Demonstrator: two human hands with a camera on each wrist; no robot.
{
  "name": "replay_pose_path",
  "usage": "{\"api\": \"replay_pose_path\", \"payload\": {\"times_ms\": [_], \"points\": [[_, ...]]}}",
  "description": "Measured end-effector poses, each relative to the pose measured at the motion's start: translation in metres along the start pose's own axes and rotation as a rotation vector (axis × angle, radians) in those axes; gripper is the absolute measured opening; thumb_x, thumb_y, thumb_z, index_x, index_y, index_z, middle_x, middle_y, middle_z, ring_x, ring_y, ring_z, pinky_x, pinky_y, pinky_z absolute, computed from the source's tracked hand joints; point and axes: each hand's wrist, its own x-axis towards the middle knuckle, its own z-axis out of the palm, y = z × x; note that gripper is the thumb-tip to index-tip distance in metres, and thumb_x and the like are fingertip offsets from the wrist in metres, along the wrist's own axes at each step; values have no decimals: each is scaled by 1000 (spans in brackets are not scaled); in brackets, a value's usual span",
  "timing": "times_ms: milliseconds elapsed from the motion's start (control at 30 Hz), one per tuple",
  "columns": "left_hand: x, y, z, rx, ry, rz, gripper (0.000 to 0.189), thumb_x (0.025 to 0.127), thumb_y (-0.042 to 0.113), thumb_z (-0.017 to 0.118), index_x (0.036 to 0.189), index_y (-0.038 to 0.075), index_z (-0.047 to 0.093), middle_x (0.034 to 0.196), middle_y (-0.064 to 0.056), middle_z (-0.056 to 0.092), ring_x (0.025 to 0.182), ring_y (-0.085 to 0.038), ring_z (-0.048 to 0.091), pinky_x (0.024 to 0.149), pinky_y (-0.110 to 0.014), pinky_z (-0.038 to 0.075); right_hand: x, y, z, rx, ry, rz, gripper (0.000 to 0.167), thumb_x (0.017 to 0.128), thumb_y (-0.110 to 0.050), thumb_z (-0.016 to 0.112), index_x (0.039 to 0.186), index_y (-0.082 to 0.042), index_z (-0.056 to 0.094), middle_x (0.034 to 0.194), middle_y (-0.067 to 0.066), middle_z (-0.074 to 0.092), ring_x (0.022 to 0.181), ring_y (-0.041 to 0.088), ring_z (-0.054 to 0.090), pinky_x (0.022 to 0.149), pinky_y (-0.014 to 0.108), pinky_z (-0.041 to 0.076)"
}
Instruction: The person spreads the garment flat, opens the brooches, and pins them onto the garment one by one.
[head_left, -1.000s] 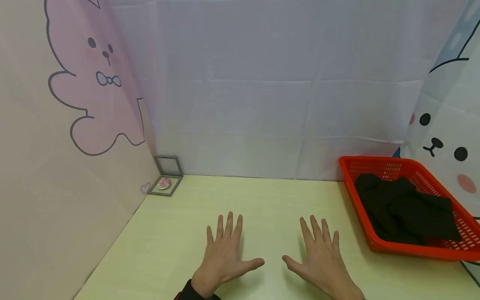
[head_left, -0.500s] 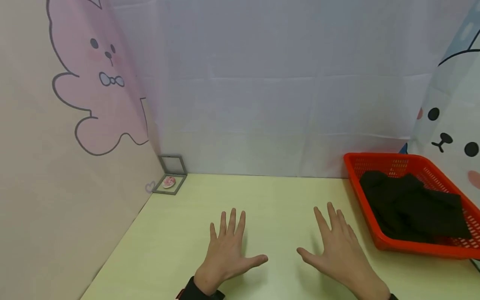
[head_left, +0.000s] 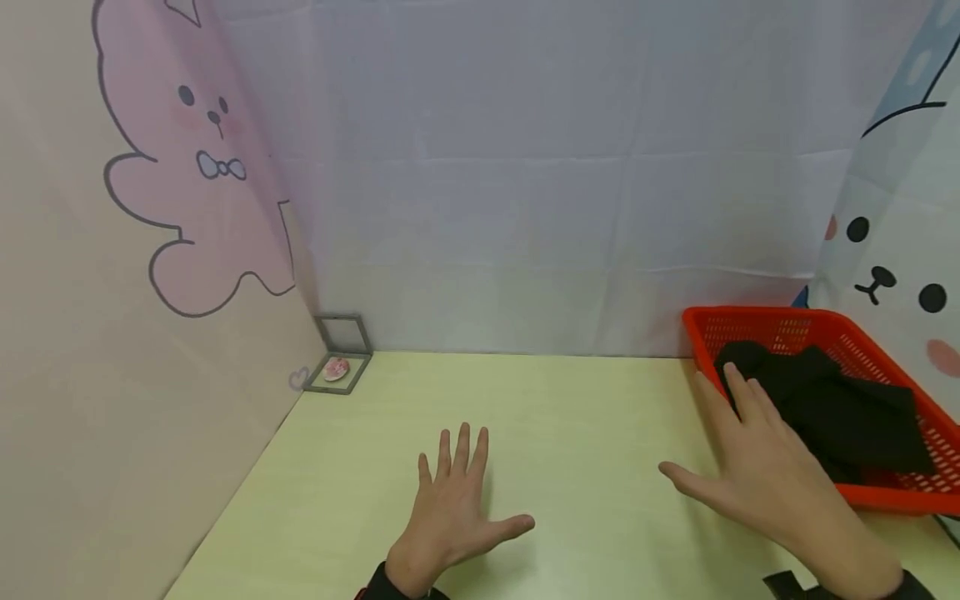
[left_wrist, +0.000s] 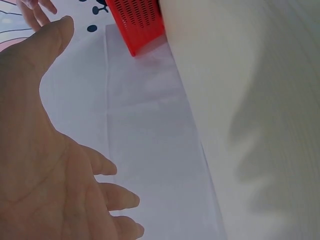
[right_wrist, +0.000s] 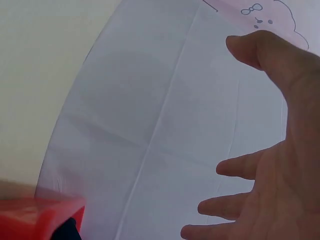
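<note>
Head view, hands (head_left: pixel 452 518) spread, empty, right hand (head_left: pixel 772 477) near red basket (head_left: pixel 896 499), dark cloth (head_left: pixel 858 425) inside

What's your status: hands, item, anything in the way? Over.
Left hand empty, above pale yellow tabletop. Right hand empty, near red perforated plastic basket. Dark crumpled cloth inside basket, ungrasped. No obstruction visible.

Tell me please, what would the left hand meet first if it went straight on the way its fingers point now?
Probably the pale cloth behind the table; no object shows between it and the left hand. Depth is unclear: if the fingers tilt downward, the table may come first.
</note>
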Motion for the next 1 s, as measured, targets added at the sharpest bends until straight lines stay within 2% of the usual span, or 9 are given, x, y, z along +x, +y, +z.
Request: {"api": "replay_pose_path", "payload": {"times_ms": [100,267,467,700,833,1000], "points": [[-2,0,2,-2,-4,-7,124,75,90,59,167,19,16,173,-13,10,159,-43,4,119,-76,11,3,12,-6,-9,19,8,124,77,-75,74,162,0,22,162,40,18,141,66,25,98,84,31],[-2,-3,7,34,-2,11,125,74,91,58,167,19,16,174,-12,9,159,-42,4,119,-76,11,17,29,-16,10,20,33,124,81,-73,72,163,1,15,160,43,16,139,68,24,96,86,31],[-6,-6,4,73,17,19,125,73,92,58,167,19,18,173,-14,14,159,-44,9,118,-77,15,30,48,-25,47,8,47,121,85,-69,70,163,2,12,160,44,15,138,68,24,95,88,26],[-9,-10,1,96,52,49,124,74,92,57,166,17,22,172,-16,19,158,-46,13,116,-78,15,39,85,-37,102,9,84,123,88,-63,71,161,8,3,156,46,20,136,66,25,97,87,25],[-10,-10,1,99,45,40,125,73,93,56,166,17,21,172,-15,17,158,-44,12,116,-78,13,45,105,-47,134,-43,117,122,90,-63,69,160,9,0,152,47,22,129,67,28,96,87,26],[-12,-11,5,94,28,26,125,73,94,55,167,19,19,173,-13,15,159,-43,10,116,-79,8,48,124,-59,147,-163,145,114,95,-63,61,158,13,4,144,49,24,120,68,30,93,86,29]]}}
